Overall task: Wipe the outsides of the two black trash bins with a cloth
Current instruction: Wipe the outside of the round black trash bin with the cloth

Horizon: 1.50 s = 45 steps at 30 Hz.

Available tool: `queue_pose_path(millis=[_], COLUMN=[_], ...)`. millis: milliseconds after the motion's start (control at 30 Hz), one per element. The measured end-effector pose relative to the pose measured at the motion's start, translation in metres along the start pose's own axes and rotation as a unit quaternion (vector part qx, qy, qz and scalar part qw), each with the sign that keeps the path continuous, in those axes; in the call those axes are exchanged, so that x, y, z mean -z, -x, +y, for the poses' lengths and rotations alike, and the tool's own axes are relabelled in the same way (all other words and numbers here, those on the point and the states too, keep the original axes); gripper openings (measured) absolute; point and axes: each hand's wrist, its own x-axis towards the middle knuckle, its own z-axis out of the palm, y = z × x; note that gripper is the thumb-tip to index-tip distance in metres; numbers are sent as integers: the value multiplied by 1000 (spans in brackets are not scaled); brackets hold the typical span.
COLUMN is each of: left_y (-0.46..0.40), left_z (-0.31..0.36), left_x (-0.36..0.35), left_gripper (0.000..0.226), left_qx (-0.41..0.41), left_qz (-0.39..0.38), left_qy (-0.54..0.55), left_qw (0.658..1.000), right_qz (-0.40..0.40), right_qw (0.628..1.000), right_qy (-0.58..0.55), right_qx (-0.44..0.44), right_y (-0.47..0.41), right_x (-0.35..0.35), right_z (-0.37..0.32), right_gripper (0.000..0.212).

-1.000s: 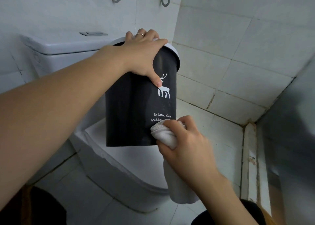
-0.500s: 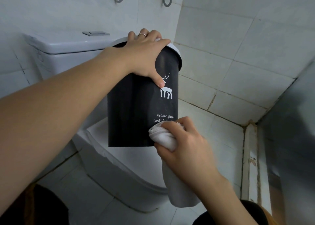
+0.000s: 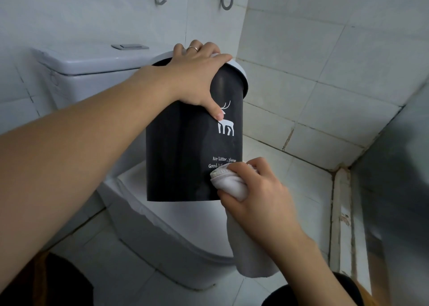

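Left hand (image 3: 197, 78) grip curled over the rim of black trash bin (image 3: 185, 148), held above toilet (image 3: 162, 224), right hand (image 3: 257, 196) grip clutching white cloth (image 3: 229, 182) against bin's lower side

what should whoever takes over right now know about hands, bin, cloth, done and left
Left hand grips the black bin by its grey rim, held up over the closed toilet.
Right hand holds the white cloth bunched against the bin's lower front, by the lettering.
Done: cannot tell how much is wiped.
Left: the rest of this bin's outside, then the second bin, not clearly in view.
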Motion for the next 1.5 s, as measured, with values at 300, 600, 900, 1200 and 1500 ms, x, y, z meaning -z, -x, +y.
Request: queue_pose_path(millis=[300, 600, 900, 1200, 1500], left_y=[-1, 1, -2, -2, 0], left_z=[3, -1, 2, 1, 0], left_x=[-1, -1, -1, -2, -1], left_gripper=[124, 125, 124, 122, 121], left_qx=[1, 16, 7, 17, 21], left_qz=[8, -1, -3, -1, -5], left_qy=[-3, -2, -7, -10, -8], left_qw=[1000, 1000, 1000, 1000, 1000], right_qz=[12, -13, 6, 24, 29], right_qw=[999, 994, 997, 994, 997], right_qy=[29, 86, 68, 99, 69], right_qx=[-11, -66, 19, -36, -7], right_y=[-1, -4, 7, 1, -12], right_x=[3, 8, 1, 4, 10], right_z=[-3, 10, -21, 5, -10], right_gripper=[24, 24, 23, 18, 20])
